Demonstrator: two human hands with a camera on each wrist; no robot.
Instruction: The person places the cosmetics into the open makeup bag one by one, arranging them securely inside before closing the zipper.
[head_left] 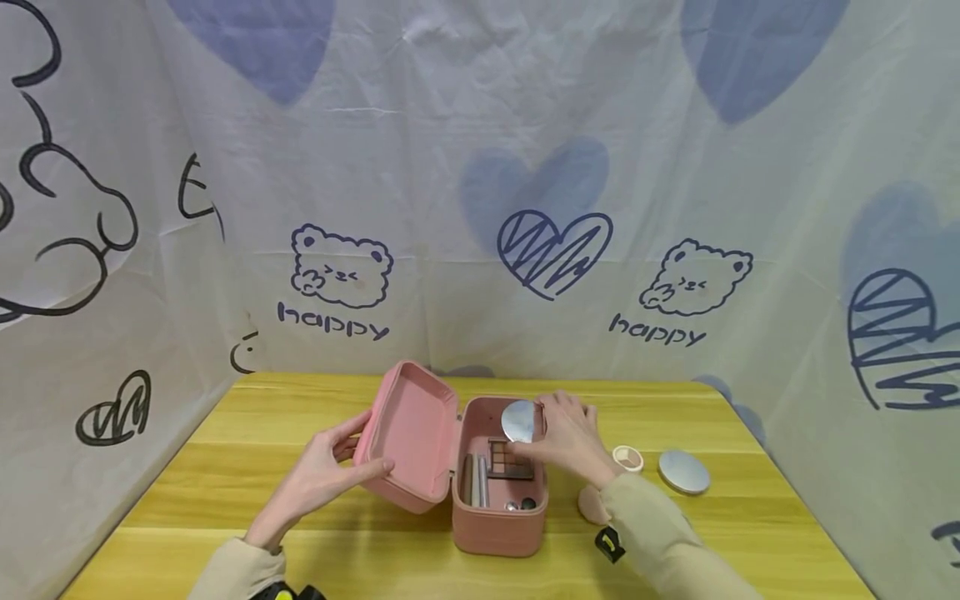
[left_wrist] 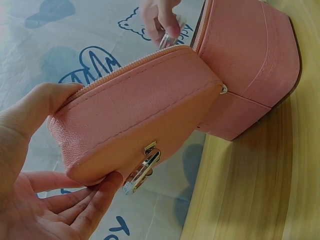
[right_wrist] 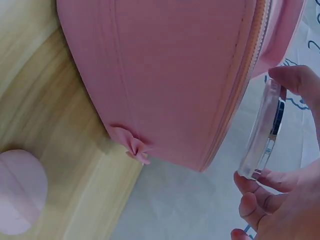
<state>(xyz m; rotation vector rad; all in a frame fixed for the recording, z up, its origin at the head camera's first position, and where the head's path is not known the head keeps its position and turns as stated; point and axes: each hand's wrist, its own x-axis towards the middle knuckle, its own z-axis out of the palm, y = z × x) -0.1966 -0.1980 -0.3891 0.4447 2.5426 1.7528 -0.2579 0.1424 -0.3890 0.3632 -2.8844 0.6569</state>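
Observation:
My left hand (head_left: 318,477) grips the tipped-back lid (head_left: 415,433) of a pink makeup case (head_left: 498,532), thumb at the zipped rim and fingers on the outer face. In the left wrist view, a gold-coloured clasp-like piece (left_wrist: 142,171) hangs on that lid. Over the open case, my right hand (head_left: 573,437) pinches a round, silvery-faced makeup compact (head_left: 517,421) by its edges; its clear rim shows in the right wrist view. Inside the case lie an eyeshadow palette (head_left: 512,461), slim tubes (head_left: 482,481) standing along the left wall and small round-topped items (head_left: 528,504) at the front.
Right of the case on the wooden table (head_left: 750,533) are a three-toned round pan (head_left: 627,458), a silver round compact (head_left: 684,472) and a pink egg-shaped sponge (right_wrist: 22,192), partly behind my right sleeve in the head view. A printed cloth (head_left: 450,167) hangs behind.

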